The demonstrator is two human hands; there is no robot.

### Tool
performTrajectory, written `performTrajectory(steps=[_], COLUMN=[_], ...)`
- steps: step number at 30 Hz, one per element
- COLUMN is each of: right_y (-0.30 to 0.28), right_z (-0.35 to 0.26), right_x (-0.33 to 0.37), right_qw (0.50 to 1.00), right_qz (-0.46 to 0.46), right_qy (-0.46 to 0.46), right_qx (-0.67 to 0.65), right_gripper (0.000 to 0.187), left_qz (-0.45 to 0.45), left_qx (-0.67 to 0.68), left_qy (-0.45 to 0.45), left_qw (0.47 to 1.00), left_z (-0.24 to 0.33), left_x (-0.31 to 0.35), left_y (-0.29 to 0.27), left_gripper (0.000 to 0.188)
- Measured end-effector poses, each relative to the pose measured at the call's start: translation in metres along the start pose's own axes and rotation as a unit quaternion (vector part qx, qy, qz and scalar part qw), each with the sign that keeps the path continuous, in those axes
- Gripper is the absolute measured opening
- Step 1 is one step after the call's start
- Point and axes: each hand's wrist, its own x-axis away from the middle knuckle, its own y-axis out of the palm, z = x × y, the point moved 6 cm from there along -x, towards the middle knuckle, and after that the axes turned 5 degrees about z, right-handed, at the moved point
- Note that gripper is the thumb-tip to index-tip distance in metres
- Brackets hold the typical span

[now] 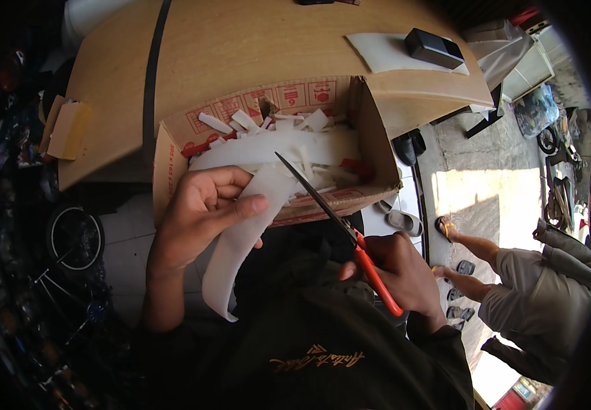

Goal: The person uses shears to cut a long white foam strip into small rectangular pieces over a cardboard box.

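Note:
My left hand (203, 208) is closed on a long, curved strip of white foam sheet (234, 249), gripped between thumb and fingers; its lower end hangs toward my lap. In my right hand (405, 273) is a pair of scissors (323, 203) with orange-red handles. The blades look closed and point up and left, their tip just right of the strip's upper end. Below the blades, an open cardboard box (309, 92) holds many small white foam offcuts (244, 121), a broad white foam piece (261, 145) and some red bits (357, 167).
A tan table (240, 41) lies beyond the box, crossed by a black strap (155, 61). On it are a white sheet (387, 55), a dark block (435, 49) and a small carton (70, 130). Another person (534, 273) stands at right near loose sandals (405, 222). A wheel (76, 239) is at left.

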Motion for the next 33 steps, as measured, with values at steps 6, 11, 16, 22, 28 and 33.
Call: performTrajectory(steps=[6,11,16,22,28,33], right_y=[-0.006,-0.006,-0.009,-0.001,-0.006,-0.009], right_z=[-0.006,0.010,0.005,0.010,0.001,0.003], right_x=[0.005,0.003,0.008,0.006,0.009,0.006], right_qw=[0.999,0.991,0.993,0.991,0.995,0.997], right_qz=[0.029,-0.029,-0.001,-0.074,-0.008,0.001], right_qy=[0.000,0.116,0.046,-0.058,-0.079,-0.070], right_qx=[-0.013,-0.053,-0.107,-0.097,-0.062,-0.022], right_gripper=[0.056,0.058,0.068,0.075,0.072,0.069], left_qz=[0.015,0.037,0.040,0.074,0.058,0.027], left_qx=[-0.007,-0.002,0.034,0.064,0.059,0.023], left_qy=[-0.024,-0.035,0.003,0.024,0.004,-0.004], left_qw=[1.000,0.999,0.999,0.995,0.997,0.999], left_z=[0.004,0.006,0.009,0.014,0.011,0.006], left_x=[0.003,0.005,0.005,-0.001,-0.005,-0.010], left_y=[0.001,0.004,-0.002,0.007,0.014,0.016], left_gripper=[0.023,0.022,0.021,0.019,0.019,0.021])
